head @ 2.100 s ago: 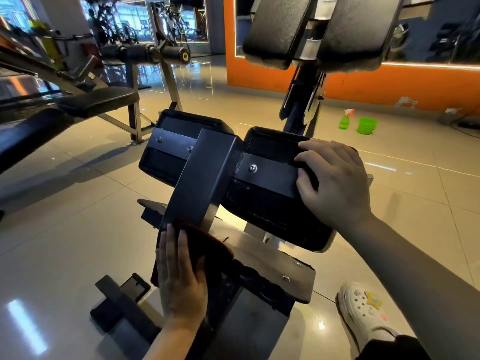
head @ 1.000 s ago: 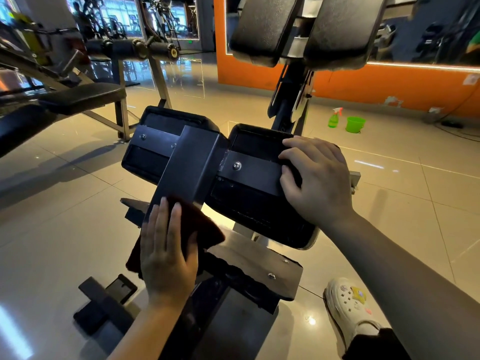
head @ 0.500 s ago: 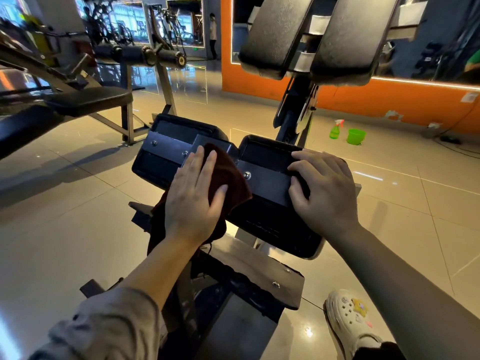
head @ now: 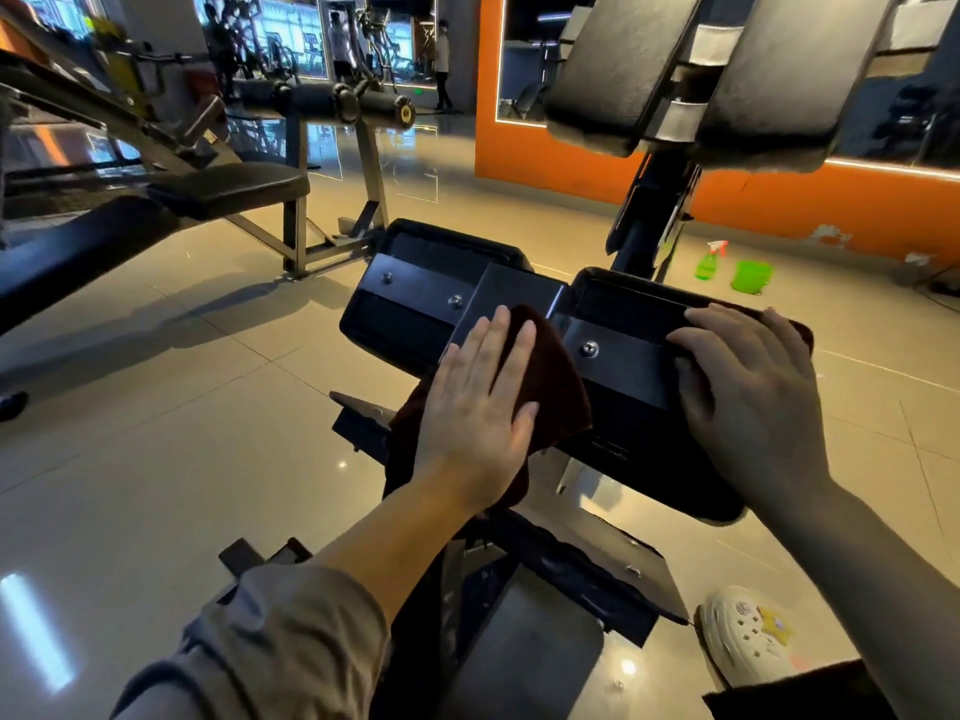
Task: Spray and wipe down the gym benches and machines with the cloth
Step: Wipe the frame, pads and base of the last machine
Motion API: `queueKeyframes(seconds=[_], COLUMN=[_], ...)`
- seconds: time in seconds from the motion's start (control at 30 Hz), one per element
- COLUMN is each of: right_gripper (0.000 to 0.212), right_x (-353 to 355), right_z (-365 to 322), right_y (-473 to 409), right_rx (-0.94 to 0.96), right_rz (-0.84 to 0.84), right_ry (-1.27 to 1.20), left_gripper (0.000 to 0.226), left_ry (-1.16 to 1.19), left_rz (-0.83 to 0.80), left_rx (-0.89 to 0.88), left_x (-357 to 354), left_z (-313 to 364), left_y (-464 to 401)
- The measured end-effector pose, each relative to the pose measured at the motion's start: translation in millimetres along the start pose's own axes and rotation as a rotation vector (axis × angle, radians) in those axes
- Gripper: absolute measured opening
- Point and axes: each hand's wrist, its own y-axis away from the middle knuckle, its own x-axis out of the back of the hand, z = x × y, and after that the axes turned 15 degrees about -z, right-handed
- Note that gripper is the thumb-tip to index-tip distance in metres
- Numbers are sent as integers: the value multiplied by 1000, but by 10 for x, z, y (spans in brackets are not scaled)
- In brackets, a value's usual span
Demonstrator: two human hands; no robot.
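The left hand (head: 480, 402) has slid the cloth (head: 558, 387) up the machine's post (head: 511, 293).

Dark brown cloth (head: 550, 387) draped over black machine (head: 623, 366) central bracket; green spray bottle (head: 707, 262) upright on floor
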Motion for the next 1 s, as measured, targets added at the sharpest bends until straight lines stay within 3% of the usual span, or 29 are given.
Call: queueKeyframes(seconds=[0.1,0.17,0.27,0.47,0.73,0.93,1.0], right_gripper=[31,35,47,60,70,65,64], right_x=[-14,-117,-339,-428,-567,-743,-865], right_z=[-594,-1025,-1384,-1609,-2032,-2202,-2266], right_y=[133,223,242,115,-222,-112,14], right_rx=[11,-26,-275,-465,-785,-850,-840], right_rz=[-27,-187,-370,-200,-60,83,114], right_ry=[-114,-237,-490,-660,-574,-603,-615], left_gripper=[62,57,49,48,42,42,42], left_ry=[134,302,420,392,472,291,203], left_rz=[-61,-101,-122,-236,-345,-155,-50], left_rx=[-39,-35,-48,-129,-158,-120,-217], left_x=[124,243,402,531,675,757,731], left_z=[-30,-57,-146,-378,-774,-1190,-1150], left_y=[7,13,70,206,407,404,368])
